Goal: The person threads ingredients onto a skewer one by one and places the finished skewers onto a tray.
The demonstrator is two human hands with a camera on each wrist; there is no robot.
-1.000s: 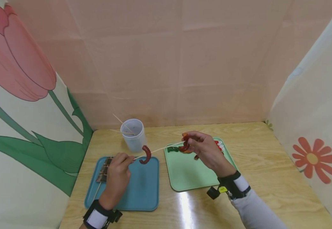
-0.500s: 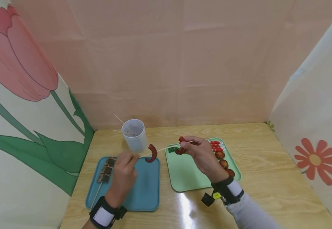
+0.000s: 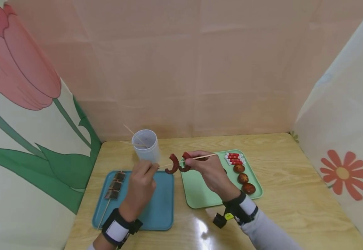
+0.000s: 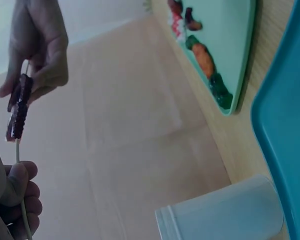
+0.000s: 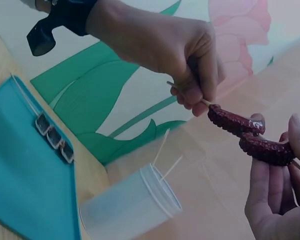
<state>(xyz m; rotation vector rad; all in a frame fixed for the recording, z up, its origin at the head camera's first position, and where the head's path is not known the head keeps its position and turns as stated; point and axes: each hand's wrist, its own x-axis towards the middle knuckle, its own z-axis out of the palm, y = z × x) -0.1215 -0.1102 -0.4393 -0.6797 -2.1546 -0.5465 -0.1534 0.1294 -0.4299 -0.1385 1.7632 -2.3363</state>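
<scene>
Two curled, dark red octopus tentacle pieces sit side by side on a thin wooden skewer (image 3: 207, 156), above the gap between two trays. My left hand (image 3: 140, 185) pinches the skewer just left of the first tentacle piece (image 3: 173, 163). Fingers and thumb of my right hand (image 3: 211, 172) hold the second tentacle piece (image 5: 267, 150), and the bare skewer end sticks out past that hand. In the right wrist view the first tentacle piece (image 5: 232, 120) touches the second.
A blue tray (image 3: 159, 211) bears a skewer of dark square pieces (image 3: 114, 187). The green tray (image 3: 200, 196) holds mushrooms (image 3: 243, 178), red-and-white sticks (image 3: 234, 158) and green and orange pieces (image 4: 205, 61). Behind the blue tray stands a white cup (image 3: 151, 152) with skewers.
The second tentacle piece has slid left along the skewer, up to the first. My right hand has moved left with it, uncovering the mushrooms; my left hand has shifted slightly right.
</scene>
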